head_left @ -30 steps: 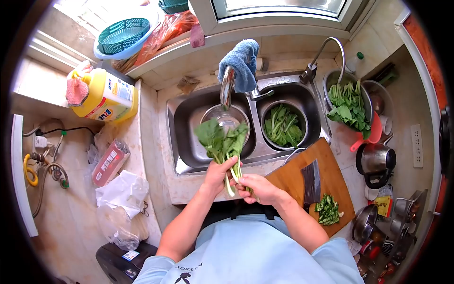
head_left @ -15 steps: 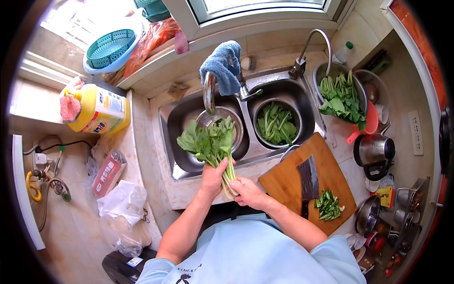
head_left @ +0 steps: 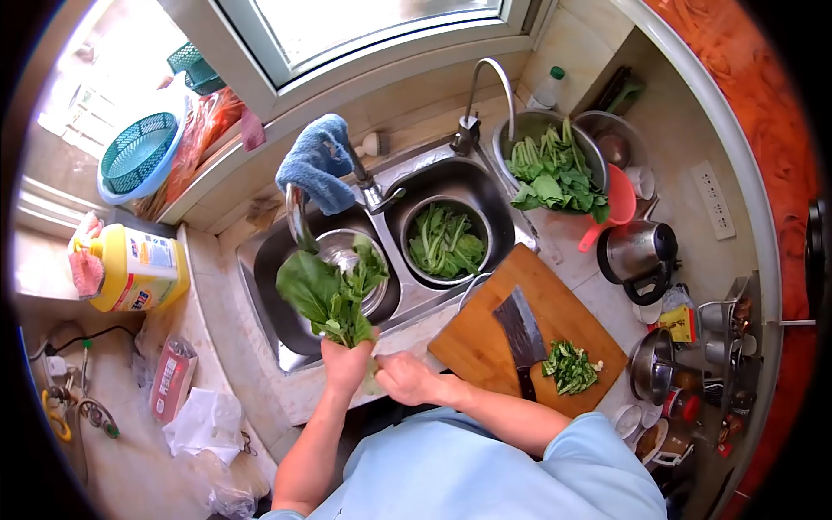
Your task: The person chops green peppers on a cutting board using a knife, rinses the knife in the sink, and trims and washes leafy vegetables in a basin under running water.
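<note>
My left hand (head_left: 347, 364) is closed round the lower stems of a bunch of leafy greens (head_left: 328, 295), whose leaves spread over the left sink basin (head_left: 279, 325). Close beside it, my right hand (head_left: 406, 378) is closed at the stem ends; its fingertips are blurred, and what they hold cannot be made out. More greens lie in a metal pot (head_left: 488, 238) in the right basin. On a wooden cutting board (head_left: 472, 342) to the right are a cleaver (head_left: 520, 328) and a small pile of chopped greens (head_left: 570, 367).
A faucet (head_left: 299, 221) with a blue cloth (head_left: 319, 165) arches over the left basin. Behind the board stand a metal bowl of greens (head_left: 555, 169), a red ladle (head_left: 620, 199) and a kettle (head_left: 637, 251). A yellow jug (head_left: 143, 269) and plastic bags (head_left: 206, 425) are at the left.
The view has turned, so the sink and board appear farther left. The held greens have tilted, their leaves spreading apart, and my right hand has moved slightly away from my left hand.
</note>
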A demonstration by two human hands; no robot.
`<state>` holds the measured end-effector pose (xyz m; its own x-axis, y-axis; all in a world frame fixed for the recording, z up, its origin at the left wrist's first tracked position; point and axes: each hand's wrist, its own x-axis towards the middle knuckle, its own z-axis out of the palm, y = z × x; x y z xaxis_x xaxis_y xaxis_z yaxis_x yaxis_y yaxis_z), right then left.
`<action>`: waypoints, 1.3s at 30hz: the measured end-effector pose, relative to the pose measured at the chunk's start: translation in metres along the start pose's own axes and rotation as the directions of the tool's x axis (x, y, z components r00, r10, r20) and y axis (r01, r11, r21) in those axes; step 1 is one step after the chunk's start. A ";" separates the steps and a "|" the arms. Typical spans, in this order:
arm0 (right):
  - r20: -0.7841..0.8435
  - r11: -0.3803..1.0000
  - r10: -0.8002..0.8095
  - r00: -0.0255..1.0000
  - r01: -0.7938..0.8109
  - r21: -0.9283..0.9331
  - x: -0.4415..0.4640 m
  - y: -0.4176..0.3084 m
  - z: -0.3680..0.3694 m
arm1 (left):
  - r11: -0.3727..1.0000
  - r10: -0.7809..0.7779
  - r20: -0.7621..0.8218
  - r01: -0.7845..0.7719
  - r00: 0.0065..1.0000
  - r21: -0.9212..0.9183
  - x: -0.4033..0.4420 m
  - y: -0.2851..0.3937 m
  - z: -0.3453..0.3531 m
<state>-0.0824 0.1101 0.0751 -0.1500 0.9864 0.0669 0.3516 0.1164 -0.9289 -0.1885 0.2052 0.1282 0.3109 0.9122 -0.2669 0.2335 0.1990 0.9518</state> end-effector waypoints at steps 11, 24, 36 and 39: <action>-0.408 0.969 0.139 0.902 -0.040 0.243 0.004 -0.006 0.009 | 0.438 -0.756 0.138 0.652 0.639 -0.618 0.021 -0.066 0.013; -0.490 0.980 0.191 0.851 -0.139 0.141 0.011 0.054 0.029 | 0.979 -0.012 -0.488 -0.088 0.873 -0.181 0.003 -0.058 0.026; -0.232 0.966 -0.107 0.967 0.045 -0.256 0.018 0.030 0.022 | 0.650 -0.701 -0.145 0.543 0.698 -0.532 0.021 -0.086 -0.010; -0.219 0.446 0.688 0.692 -0.166 0.879 0.024 0.047 -0.025 | 0.696 -0.564 -0.269 0.273 0.781 -0.664 0.014 -0.081 -0.019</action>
<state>-0.0462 0.1422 0.0423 0.3403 0.7878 -0.5133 -0.6306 -0.2138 -0.7461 -0.2203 0.2086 0.0500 -0.1367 0.6967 -0.7042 -0.3646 0.6256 0.6897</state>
